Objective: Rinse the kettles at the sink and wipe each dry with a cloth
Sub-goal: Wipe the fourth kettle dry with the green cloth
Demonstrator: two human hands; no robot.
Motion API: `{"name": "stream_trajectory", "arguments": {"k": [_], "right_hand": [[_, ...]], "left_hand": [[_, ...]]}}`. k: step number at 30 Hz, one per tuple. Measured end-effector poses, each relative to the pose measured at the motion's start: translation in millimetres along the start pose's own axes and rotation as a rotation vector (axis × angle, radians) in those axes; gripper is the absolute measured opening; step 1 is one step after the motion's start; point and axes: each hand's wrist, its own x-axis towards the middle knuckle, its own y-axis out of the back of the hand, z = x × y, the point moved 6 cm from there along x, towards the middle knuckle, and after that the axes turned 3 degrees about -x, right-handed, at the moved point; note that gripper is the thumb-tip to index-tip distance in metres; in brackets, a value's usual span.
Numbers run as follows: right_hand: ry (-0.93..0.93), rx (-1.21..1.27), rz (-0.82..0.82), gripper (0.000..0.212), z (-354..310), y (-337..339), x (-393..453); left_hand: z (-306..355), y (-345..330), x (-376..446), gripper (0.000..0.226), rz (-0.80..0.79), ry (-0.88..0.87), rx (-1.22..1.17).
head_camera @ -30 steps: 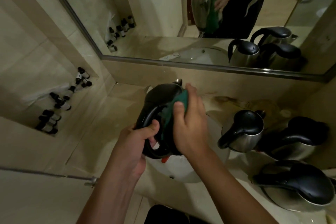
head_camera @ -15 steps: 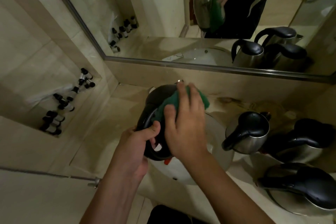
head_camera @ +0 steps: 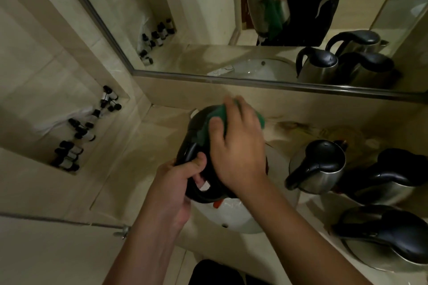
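Over the white sink (head_camera: 234, 220) I hold a steel kettle with a black lid and handle (head_camera: 196, 127). My left hand (head_camera: 178, 183) grips its black handle from below. My right hand (head_camera: 236, 146) lies over the kettle's right side and presses a green cloth (head_camera: 260, 118) against it, fingers spread toward the lid. Most of the kettle's steel body is hidden under that hand. Three more kettles stand on the counter to the right: one nearest the sink (head_camera: 317, 166), one behind it (head_camera: 393, 176), one at the front right (head_camera: 389, 240).
A wall mirror (head_camera: 208, 18) runs above the counter and reflects the kettles and a person's arms. Several small black-capped bottles (head_camera: 78, 132) lie in a wall niche at the left. The beige counter (head_camera: 143, 146) surrounds the sink.
My right hand with the green cloth has slid up the kettle, from beside the handle toward the lid and spout. My left hand keeps its hold on the handle.
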Motion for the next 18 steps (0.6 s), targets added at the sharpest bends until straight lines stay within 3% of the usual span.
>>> {"name": "stream_trajectory", "arguments": {"k": [4, 7, 9, 12, 14, 16, 18], "right_hand": [[0.501, -0.182, 0.007, 0.063, 25, -23, -46], [0.578, -0.18, -0.015, 0.07, 60, -41, -73], [0.397, 0.038, -0.054, 0.069, 73, -40, -70], [-0.09, 0.484, -0.182, 0.067, 78, -32, -39], [-0.337, 0.635, -0.276, 0.06, 74, -27, -13], [-0.487, 0.666, -0.391, 0.052, 69, -11, 13], [-0.52, 0.672, -0.56, 0.056, 59, 5, 30]], "left_hand": [[3, 4, 5, 0.033, 0.019, 0.007, -0.027], [5, 11, 8, 0.031, -0.018, 0.005, -0.046], [8, 15, 6, 0.027, -0.05, -0.006, -0.037], [17, 19, 3, 0.025, -0.12, -0.048, 0.017], [25, 19, 1, 0.03, -0.177, -0.083, 0.062], [28, 19, 1, 0.033, -0.222, -0.095, 0.053], [31, 18, -1, 0.039, -0.286, -0.078, 0.001]]}}
